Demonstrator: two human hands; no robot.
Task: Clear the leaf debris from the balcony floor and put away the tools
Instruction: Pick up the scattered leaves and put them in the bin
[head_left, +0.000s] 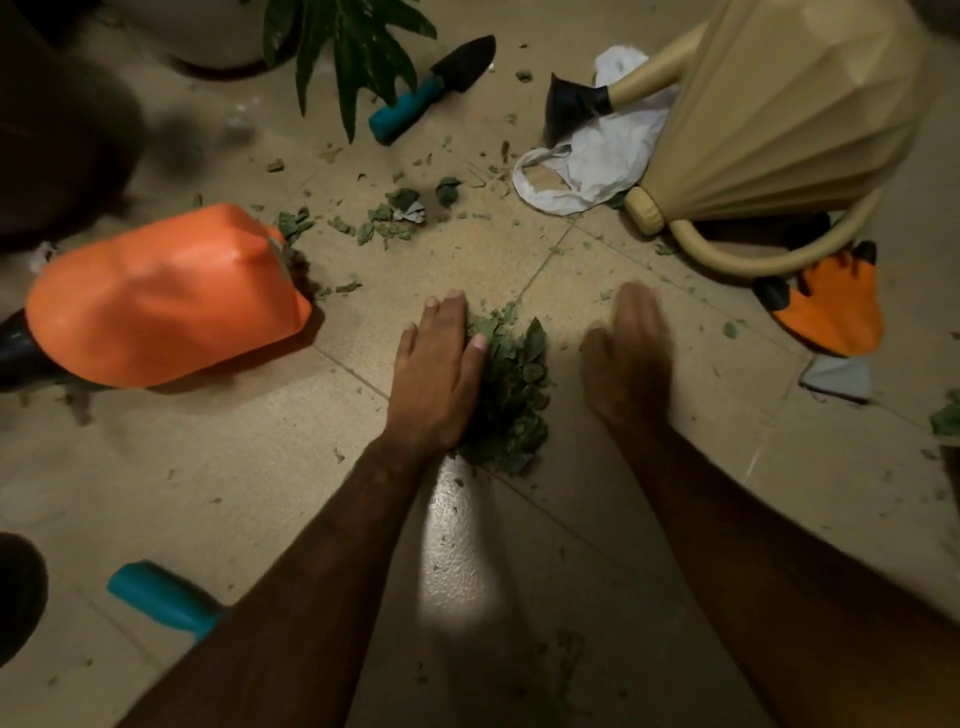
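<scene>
hands (530, 364) flat, flanking leaf pile (511, 395)

Pictured with both forearms bare to the frame's lower edge, no sleeves in view. Left hand (436, 374) and right hand (626, 358) ungloved, without rings, watch or bracelet; right one blurred.

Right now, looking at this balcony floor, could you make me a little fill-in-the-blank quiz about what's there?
1. The left hand lies flat against a pile of green ____.
2. The trowel near the plant has a handle coloured ____.
3. The beige watering can lies on its ____.
4. The right hand holds ____; it is open and blurred.

Missing words: leaves; blue; side; nothing
</scene>
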